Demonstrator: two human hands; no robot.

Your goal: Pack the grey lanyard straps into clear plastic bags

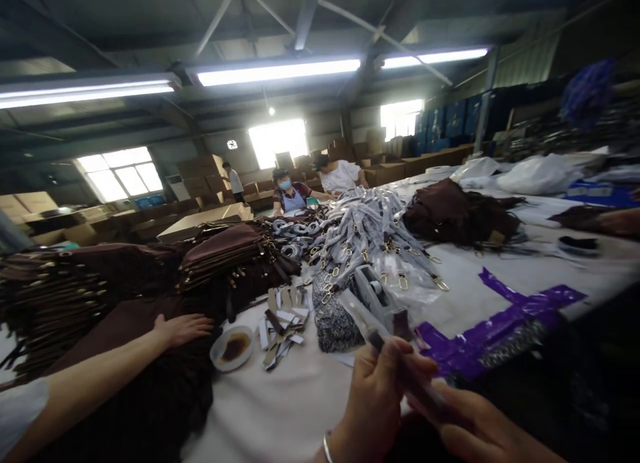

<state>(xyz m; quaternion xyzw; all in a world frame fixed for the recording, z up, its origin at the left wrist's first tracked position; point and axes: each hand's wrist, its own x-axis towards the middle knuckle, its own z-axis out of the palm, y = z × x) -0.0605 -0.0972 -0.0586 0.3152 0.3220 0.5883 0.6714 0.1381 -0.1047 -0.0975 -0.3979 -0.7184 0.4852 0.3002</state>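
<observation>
a dark brown strip (pixel 416 383) is held slantwise over the near edge of the white table (pixel 270 403), between both hands: the left hand (pixel 367 393) is clamped on its upper part, the right hand (pixel 473 416) closed around its lower part. just beyond lie a speckled grey bundle (pixel 333 323) and, to the right, purple wrapping (pixel 505 329). left of these are loose short strips (pixel 283 323) and a shallow bowl (pixel 218 353) with brown contents. a co-worker's hand (pixel 185 329) rests on brown fabric, and wrapped straps (pixel 367 226) with gold-coloured clasps are heaped farther back.
</observation>
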